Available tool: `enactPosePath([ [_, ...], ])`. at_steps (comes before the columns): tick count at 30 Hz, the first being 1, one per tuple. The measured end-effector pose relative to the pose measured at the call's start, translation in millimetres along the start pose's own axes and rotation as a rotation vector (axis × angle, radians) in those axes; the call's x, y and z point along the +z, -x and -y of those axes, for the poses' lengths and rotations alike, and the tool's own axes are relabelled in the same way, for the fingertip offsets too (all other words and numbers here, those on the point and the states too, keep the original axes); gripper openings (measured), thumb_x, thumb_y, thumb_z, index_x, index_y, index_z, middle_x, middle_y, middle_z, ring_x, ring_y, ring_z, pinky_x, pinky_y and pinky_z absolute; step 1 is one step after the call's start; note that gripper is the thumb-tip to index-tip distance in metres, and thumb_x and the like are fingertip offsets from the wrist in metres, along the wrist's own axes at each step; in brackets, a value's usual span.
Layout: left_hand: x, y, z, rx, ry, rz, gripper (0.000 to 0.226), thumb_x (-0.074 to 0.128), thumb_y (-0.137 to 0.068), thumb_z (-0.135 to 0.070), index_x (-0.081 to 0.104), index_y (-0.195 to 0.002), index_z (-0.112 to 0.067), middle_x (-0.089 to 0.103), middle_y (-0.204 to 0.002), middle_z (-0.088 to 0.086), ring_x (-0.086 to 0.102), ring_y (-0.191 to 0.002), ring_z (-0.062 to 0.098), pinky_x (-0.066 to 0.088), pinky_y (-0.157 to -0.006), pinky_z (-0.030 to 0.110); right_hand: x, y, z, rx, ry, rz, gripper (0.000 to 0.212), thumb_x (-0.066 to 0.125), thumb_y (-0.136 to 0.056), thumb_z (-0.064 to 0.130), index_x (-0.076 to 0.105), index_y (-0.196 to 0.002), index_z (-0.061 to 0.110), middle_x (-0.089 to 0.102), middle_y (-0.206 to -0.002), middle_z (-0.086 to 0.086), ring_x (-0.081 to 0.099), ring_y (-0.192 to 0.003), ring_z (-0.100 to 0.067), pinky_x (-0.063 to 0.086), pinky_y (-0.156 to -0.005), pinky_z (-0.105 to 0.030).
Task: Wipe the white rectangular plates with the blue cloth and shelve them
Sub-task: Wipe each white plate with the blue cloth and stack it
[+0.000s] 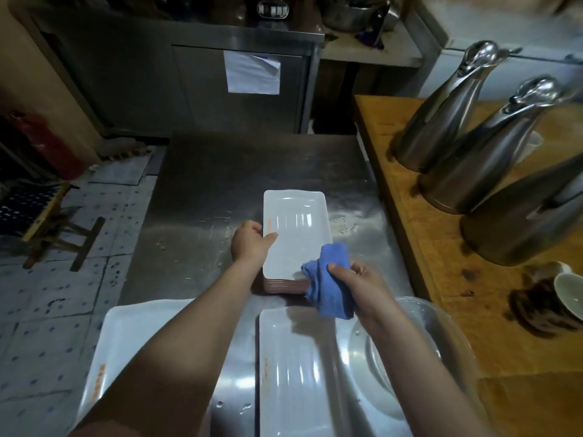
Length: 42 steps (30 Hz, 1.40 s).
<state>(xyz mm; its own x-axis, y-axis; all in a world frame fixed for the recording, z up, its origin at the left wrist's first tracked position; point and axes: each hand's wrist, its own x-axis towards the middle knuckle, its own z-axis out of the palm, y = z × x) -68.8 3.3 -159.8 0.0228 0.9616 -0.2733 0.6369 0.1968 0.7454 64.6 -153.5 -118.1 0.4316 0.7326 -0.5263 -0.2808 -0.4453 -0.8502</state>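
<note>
Stack of white plates (295,228) set mid-desk (205,184), top plate's left edge gripped by left hand (250,242), blue cloth (328,279) clutched in right hand (362,285) at the stack's near right corner.

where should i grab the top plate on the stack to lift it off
Take its long left rim, from the left: the top plate lies flat on the stack, so only the rim's lip lets fingers under, thumb on top. The left hand grips there; the right hand holds the blue cloth at the near right corner.
</note>
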Motion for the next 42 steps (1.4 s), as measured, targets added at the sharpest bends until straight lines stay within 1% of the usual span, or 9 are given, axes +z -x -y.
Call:
enactPosePath([
  [9, -16.9, 2.2, -5.5, 0.146, -0.237, -0.060, 0.028, 0.045, -0.097, -0.026, 0.058, -0.101, -0.001, 0.063, -0.103, 0.018, 0.059, -0.092, 0.036, 0.048, -0.074, 0.038, -20.8, -3.8, -8.2, 0.074, -0.136, -0.116, 0.015, 0.067, -0.085, 0.018, 0.060, -0.085, 0.004, 0.071, -0.066, -0.007, 0.067, -0.058, -0.017, 0.048, -0.049, -0.022],
  [13, -25.7, 7.3, -5.8, 0.092, -0.163, -0.069, 0.028, 0.040, -0.099, -0.026, 0.053, -0.102, -0.001, 0.061, -0.103, 0.019, 0.057, -0.092, 0.036, 0.037, -0.066, 0.034, -17.8, 1.9, -1.2, 0.035, -0.187, -0.136, 0.017, 0.064, -0.087, 0.012, 0.055, -0.073, 0.008, 0.068, -0.056, -0.005, 0.065, -0.047, -0.013, 0.045, -0.039, -0.017],
  [17, -38.4, 16.5, 0.9, 0.053, -0.014, -0.020, 0.021, 0.036, -0.100, -0.028, 0.045, -0.096, -0.009, 0.058, -0.094, 0.013, 0.052, -0.074, 0.026, 0.035, -0.056, 0.032, -19.2, 10.2, 7.1, -0.077, -0.137, -0.187, 0.012, 0.065, -0.086, 0.017, 0.061, -0.079, 0.008, 0.072, -0.076, -0.012, 0.068, -0.071, -0.026, 0.054, -0.066, -0.033],
  [22, -50.8, 41.9, -3.4, 0.038, 0.205, 0.025, 0.021, 0.037, -0.099, -0.035, 0.040, -0.099, -0.015, 0.054, -0.089, 0.005, 0.052, -0.071, 0.017, 0.041, -0.059, 0.029, -22.1, 28.3, 30.6, -0.199, -0.079, -0.175, 0.013, 0.064, -0.087, 0.019, 0.060, -0.079, 0.011, 0.068, -0.058, 0.005, 0.063, -0.052, -0.004, 0.046, -0.045, -0.016],
  [27, -58.3, 77.2, -11.0, -0.076, 0.465, 0.188, 0.024, 0.039, -0.097, -0.043, 0.041, -0.105, -0.020, 0.058, -0.091, 0.001, 0.057, -0.077, 0.018, 0.045, -0.056, 0.027, -10.0, 59.2, 58.6, -0.279, -0.051, -0.022, 0.016, 0.060, -0.088, 0.010, 0.057, -0.073, 0.007, 0.065, -0.054, 0.001, 0.060, -0.049, -0.007, 0.042, -0.044, -0.014],
  [31, -53.9, 105.0, -27.2, -0.069, 0.574, 0.226, 0.028, 0.036, -0.101, -0.032, 0.050, -0.117, -0.014, 0.062, -0.095, 0.007, 0.061, -0.068, 0.012, 0.046, -0.050, 0.022, 8.7, 80.2, 67.3, -0.261, -0.095, 0.219, 0.017, 0.059, -0.088, 0.008, 0.061, -0.104, 0.002, 0.071, -0.088, -0.015, 0.067, -0.080, -0.025, 0.053, -0.073, -0.035],
  [34, -53.5, 126.3, -32.1, -0.089, 0.734, 0.349, 0.027, 0.034, -0.101, -0.013, 0.054, -0.116, -0.004, 0.061, -0.098, 0.015, 0.061, -0.059, 0.006, 0.049, -0.045, 0.017, 22.1, 87.4, 62.6, -0.233, -0.098, 0.344, 0.019, 0.057, -0.089, 0.003, 0.060, -0.106, 0.011, 0.072, -0.094, -0.011, 0.068, -0.088, -0.025, 0.054, -0.077, -0.037],
  [39, -48.1, 158.5, -38.9, -0.032, 0.781, 0.218, 0.026, 0.039, -0.100, -0.029, 0.061, -0.094, -0.015, 0.066, -0.091, 0.002, 0.063, -0.076, 0.012, 0.050, -0.068, 0.026, 18.5, 89.0, 46.6, -0.448, 0.382, 0.147, 0.024, 0.059, -0.086, 0.005, 0.055, -0.097, 0.025, 0.064, -0.091, 0.010, 0.061, -0.082, -0.008, 0.043, -0.064, -0.006],
  [42, -46.7, 177.8, -43.3, -0.014, 0.815, 0.231, 0.030, 0.037, -0.099, -0.035, 0.063, -0.099, -0.020, 0.069, -0.102, 0.006, 0.065, -0.094, 0.020, 0.050, -0.089, 0.033, 10.1, 95.8, 40.3, -0.599, 0.549, 0.056, 0.044, 0.062, -0.083, 0.009, 0.050, -0.120, 0.029, 0.059, -0.109, 0.014, 0.057, -0.101, -0.009, 0.036, -0.074, -0.001],
])
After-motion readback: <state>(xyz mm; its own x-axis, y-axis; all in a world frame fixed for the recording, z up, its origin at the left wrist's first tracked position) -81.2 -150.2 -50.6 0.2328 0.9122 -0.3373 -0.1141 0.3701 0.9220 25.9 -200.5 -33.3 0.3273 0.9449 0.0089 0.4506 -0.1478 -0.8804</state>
